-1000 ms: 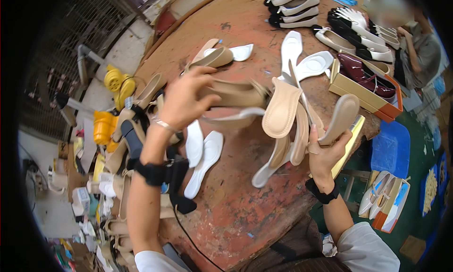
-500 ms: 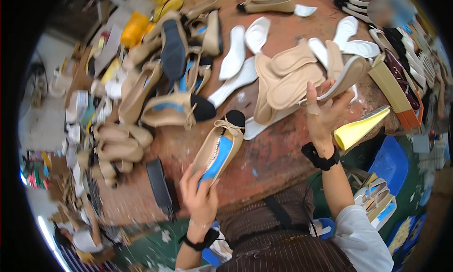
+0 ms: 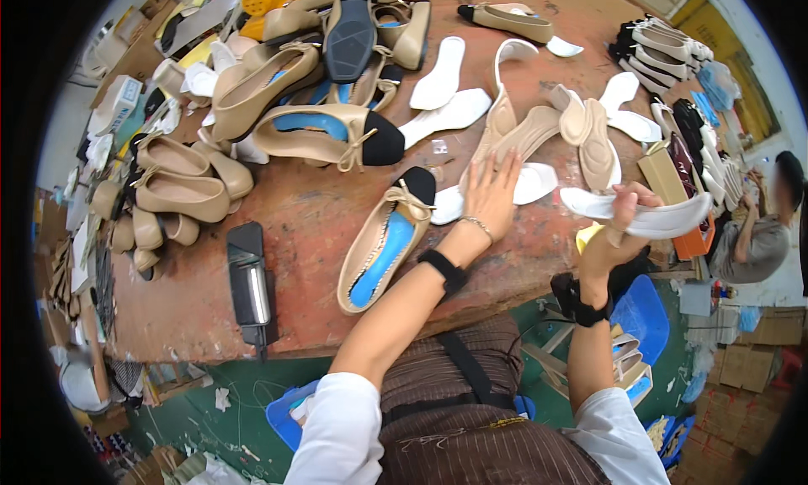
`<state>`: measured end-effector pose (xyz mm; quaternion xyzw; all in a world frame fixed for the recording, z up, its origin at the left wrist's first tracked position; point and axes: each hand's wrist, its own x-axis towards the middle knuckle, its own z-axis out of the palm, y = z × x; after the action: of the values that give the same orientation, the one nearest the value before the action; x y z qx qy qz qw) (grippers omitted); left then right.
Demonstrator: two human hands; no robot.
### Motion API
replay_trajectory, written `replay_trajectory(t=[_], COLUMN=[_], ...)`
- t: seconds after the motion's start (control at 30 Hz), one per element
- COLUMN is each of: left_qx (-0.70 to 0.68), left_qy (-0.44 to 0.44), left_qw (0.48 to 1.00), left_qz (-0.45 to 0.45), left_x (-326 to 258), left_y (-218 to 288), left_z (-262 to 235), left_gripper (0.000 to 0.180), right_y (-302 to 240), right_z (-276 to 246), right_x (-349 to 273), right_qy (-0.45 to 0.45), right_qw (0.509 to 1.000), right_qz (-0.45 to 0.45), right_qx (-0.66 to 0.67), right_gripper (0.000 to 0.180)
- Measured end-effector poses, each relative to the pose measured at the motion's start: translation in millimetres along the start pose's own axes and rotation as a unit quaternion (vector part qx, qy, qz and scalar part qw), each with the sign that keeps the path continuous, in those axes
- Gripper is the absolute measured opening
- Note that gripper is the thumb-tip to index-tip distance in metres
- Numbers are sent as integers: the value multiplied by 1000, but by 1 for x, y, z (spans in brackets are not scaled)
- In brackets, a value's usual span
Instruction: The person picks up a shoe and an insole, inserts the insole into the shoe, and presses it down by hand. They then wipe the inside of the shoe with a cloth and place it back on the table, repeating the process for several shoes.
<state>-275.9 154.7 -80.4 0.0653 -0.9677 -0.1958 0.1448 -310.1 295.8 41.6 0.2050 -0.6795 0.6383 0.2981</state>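
My left hand point(image 3: 490, 197) lies with fingers stretched out over beige insoles point(image 3: 539, 130) and a white insole point(image 3: 536, 183) on the table. My right hand point(image 3: 608, 245) holds up an insole point(image 3: 677, 219), gripped between thumb and fingers with its white side showing. Left of my left forearm rests a beige ballet flat point(image 3: 353, 262) with a black toe, a bow and a blue strip inside; neither hand touches it. Beyond the right hand, more beige insoles point(image 3: 598, 144) overlap white ones point(image 3: 621, 93).
Beige shoes point(image 3: 261, 98) are heaped at the left, beside a black case-like object point(image 3: 250, 274) near the table's front edge. An orange-and-tan box point(image 3: 692, 242) stands at the right edge. Past it, another person point(image 3: 757, 241) is visible. A blue plastic bin point(image 3: 644, 304) sits below.
My left hand has let go of the ballet flat, which now lies on the table, and moved right onto the insoles. The right hand's insole now shows its white side. The beige insoles are more spread out.
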Motion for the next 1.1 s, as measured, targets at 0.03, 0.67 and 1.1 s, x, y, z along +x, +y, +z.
replay_trajectory(t=[0.03, 0.67, 1.1], left_qx=[-3, -18, -147], left_qy=[-24, 62, 242], left_qw=[1000, 989, 945], left_qz=[12, -130, -165], left_x=[-5, -263, -305], left_y=[3, -74, -95], left_z=[-9, -199, -137], left_gripper=[99, 20, 139], right_y=[-3, -50, -79], right_z=[-12, 21, 117], right_x=[10, -37, -198], right_qy=[5, -539, -675], right_qw=[998, 821, 722], right_qz=[53, -173, -103], right_qx=[40, -73, 112], right_gripper=[27, 43, 17])
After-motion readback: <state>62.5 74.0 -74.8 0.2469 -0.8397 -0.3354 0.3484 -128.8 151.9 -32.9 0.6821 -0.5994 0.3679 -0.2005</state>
